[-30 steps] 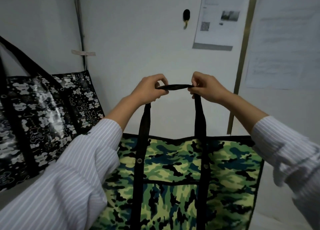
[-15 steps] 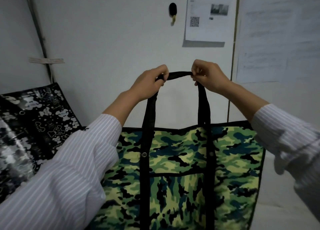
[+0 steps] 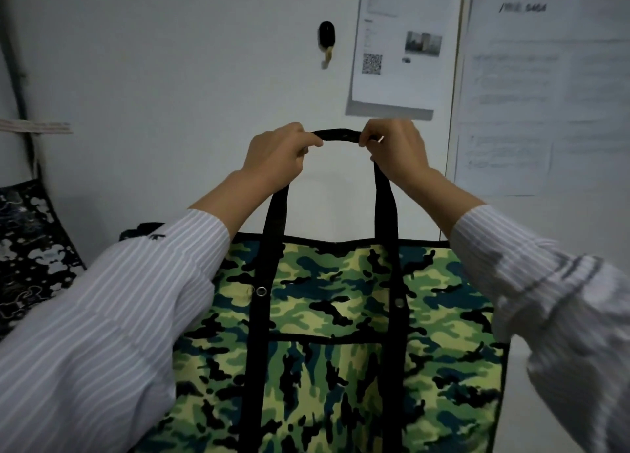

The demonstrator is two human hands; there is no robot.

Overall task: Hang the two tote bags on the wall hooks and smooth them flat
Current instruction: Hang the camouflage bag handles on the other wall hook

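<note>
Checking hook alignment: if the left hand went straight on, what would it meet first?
Probably bare wall; the left hand, gripping the strap, sits below and left of the hook. Depth unclear.

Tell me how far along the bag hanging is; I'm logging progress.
Done: nothing for certain; the black patterned tote sits at the left edge, its handles out of view. In hand: the left hand and right hand grip the black handle of the camouflage tote, held below the empty wall hook. Left: loop it over the hook, then smooth both bags flat.
</note>
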